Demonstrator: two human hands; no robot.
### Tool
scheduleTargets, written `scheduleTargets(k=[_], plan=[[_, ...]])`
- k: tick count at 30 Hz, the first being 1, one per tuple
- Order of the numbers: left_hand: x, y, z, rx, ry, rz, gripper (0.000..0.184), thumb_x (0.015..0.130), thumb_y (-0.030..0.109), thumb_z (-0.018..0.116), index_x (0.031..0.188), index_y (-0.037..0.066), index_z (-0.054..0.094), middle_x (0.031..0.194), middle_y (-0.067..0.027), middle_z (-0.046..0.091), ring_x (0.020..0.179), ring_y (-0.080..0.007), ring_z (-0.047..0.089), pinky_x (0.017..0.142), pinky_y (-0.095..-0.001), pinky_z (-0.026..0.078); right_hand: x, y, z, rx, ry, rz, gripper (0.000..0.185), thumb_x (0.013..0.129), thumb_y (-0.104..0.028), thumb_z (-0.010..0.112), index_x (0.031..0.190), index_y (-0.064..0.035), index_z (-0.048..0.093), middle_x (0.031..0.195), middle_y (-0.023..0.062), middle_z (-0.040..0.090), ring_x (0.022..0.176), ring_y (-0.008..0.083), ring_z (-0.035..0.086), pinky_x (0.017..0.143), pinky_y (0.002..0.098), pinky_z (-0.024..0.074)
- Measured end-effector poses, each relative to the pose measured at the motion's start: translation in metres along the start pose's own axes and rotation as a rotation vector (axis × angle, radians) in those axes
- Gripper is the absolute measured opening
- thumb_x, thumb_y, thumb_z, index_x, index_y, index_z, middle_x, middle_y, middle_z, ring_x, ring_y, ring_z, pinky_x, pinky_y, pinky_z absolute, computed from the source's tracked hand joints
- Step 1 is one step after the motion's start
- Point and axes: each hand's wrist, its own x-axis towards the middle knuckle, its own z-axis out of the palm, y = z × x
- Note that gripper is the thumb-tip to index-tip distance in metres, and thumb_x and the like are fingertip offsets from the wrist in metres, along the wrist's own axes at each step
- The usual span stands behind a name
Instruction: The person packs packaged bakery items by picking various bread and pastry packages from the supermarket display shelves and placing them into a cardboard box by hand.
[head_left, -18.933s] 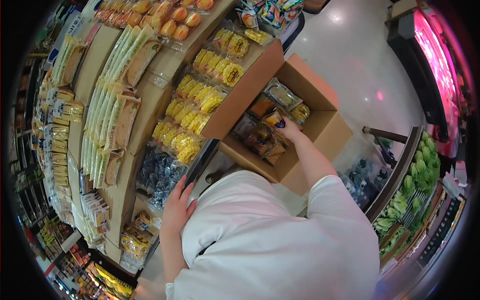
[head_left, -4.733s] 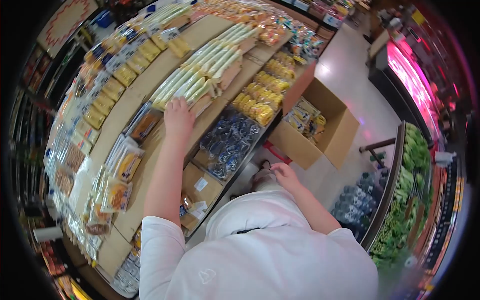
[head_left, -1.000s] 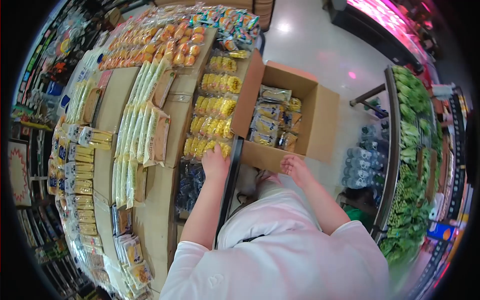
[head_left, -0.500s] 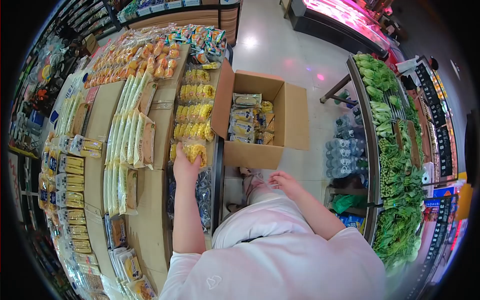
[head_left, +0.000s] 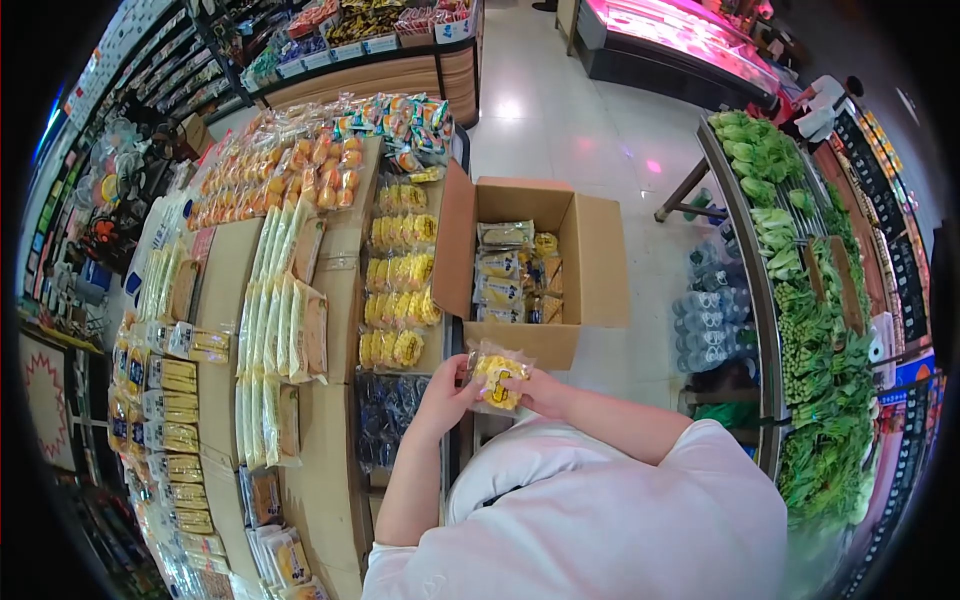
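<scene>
My left hand (head_left: 452,395) and my right hand (head_left: 541,392) hold a clear packet of yellow pastry (head_left: 497,385) between them, in front of my body. The left fingers grip its left edge and the right fingers its right side. Rows of similar yellow packets (head_left: 400,268) lie on the display to the left. Just beyond my hands stands an open cardboard box (head_left: 600,262) with several wrapped packets (head_left: 500,265) inside. Dark blue packets (head_left: 388,415) lie left of my left wrist.
Long wrapped loaves (head_left: 270,330) and orange buns (head_left: 325,170) cover the display on the left. On the right is a rack of green vegetables (head_left: 800,330), with bottles (head_left: 708,325) beneath. A person (head_left: 822,105) stands at the far right.
My left hand has lifted a yellow packet off the display and moved right with it. My right hand, empty before, has come in and taken hold of its other side.
</scene>
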Motion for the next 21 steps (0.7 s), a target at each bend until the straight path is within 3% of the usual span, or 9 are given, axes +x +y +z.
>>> scheduleTargets(k=[2, 5, 11, 14, 16, 18, 21], plan=[[0.006, -0.007, 0.002, -0.059, 0.134, -0.012, 0.037, 0.093, 0.021, 0.063, 0.119, -0.003, 0.052, 0.107, -0.0125, 0.060, 0.095, -0.0181, 0.059, 0.080, -0.0288, 0.049, 0.019, -0.006, -0.021, 0.125, 0.058, -0.003, 0.048, 0.093, -0.016, 0.063, 0.137, -0.0109, 0.044, 0.129, 0.0051, 0.056, 0.122, 0.0192, 0.053, 0.105, 0.0376, 0.0425], [0.011, 0.005, -0.008, 0.152, 0.129, -0.027, 0.032, 0.095, 0.022, 0.058, 0.119, 0.000, 0.055, 0.111, -0.0117, 0.059, 0.096, -0.0183, 0.060, 0.080, -0.0299, 0.050, 0.056, -0.021, -0.064, 0.357, 0.178, -0.069, 0.043, 0.093, -0.026, 0.063, 0.131, -0.0126, 0.049, 0.124, 0.0047, 0.059, 0.114, 0.0196, 0.058, 0.098, 0.0363, 0.0470], [0.032, -0.004, 0.001, 0.022, 0.105, -0.234, 0.029, 0.094, 0.018, 0.060, 0.117, 0.001, 0.057, 0.106, -0.0105, 0.062, 0.093, -0.0173, 0.061, 0.078, -0.0295, 0.050, 0.149, -0.064, -0.177, 0.752, 0.537, -0.243, 0.036, 0.091, -0.029, 0.066, 0.123, -0.0166, 0.053, 0.112, 0.0014, 0.064, 0.103, 0.0182, 0.059, 0.085, 0.0337, 0.0484], [0.051, -0.009, 0.009, -0.052, 0.074, -0.319, 0.027, 0.092, 0.014, 0.061, 0.116, 0.002, 0.058, 0.104, -0.0100, 0.064, 0.092, -0.0171, 0.062, 0.079, -0.0292, 0.050, 0.195, -0.102, -0.206, 0.781, 0.629, -0.260, 0.037, 0.090, -0.031, 0.067, 0.122, -0.0166, 0.055, 0.111, 0.0006, 0.063, 0.104, 0.0189, 0.058, 0.088, 0.0360, 0.0472], [0.066, -0.004, 0.013, -0.028, 0.067, -0.289, 0.027, 0.092, 0.014, 0.061, 0.116, 0.002, 0.058, 0.105, -0.0095, 0.064, 0.092, -0.0175, 0.062, 0.079, -0.0295, 0.050, 0.235, -0.131, -0.242, 0.779, 0.635, -0.382, 0.038, 0.090, -0.035, 0.067, 0.120, -0.0151, 0.056, 0.117, 0.0017, 0.061, 0.109, 0.0195, 0.055, 0.096, 0.0393, 0.0438], [0.084, 0.002, 0.020, 0.000, 0.048, -0.350, 0.026, 0.092, 0.011, 0.060, 0.117, 0.002, 0.058, 0.106, -0.0085, 0.063, 0.096, -0.0164, 0.061, 0.081, -0.0286, 0.049, 0.272, -0.148, -0.293, 0.791, 0.689, -0.485, 0.049, 0.089, -0.036, 0.067, 0.129, -0.0140, 0.050, 0.132, 0.0049, 0.052, 0.123, 0.0208, 0.048, 0.103, 0.0418, 0.0386], [0.105, 0.002, 0.030, 0.026, -0.012, -0.417, 0.026, 0.093, 0.011, 0.059, 0.118, 0.002, 0.058, 0.107, -0.0087, 0.063, 0.098, -0.0169, 0.061, 0.083, -0.0289, 0.049, 0.306, -0.154, -0.342, 0.819, 0.858, -0.297, 0.069, 0.090, -0.034, 0.067, 0.143, -0.0091, 0.031, 0.148, 0.0095, 0.034, 0.137, 0.0260, 0.034, 0.109, 0.0430, 0.0344]])
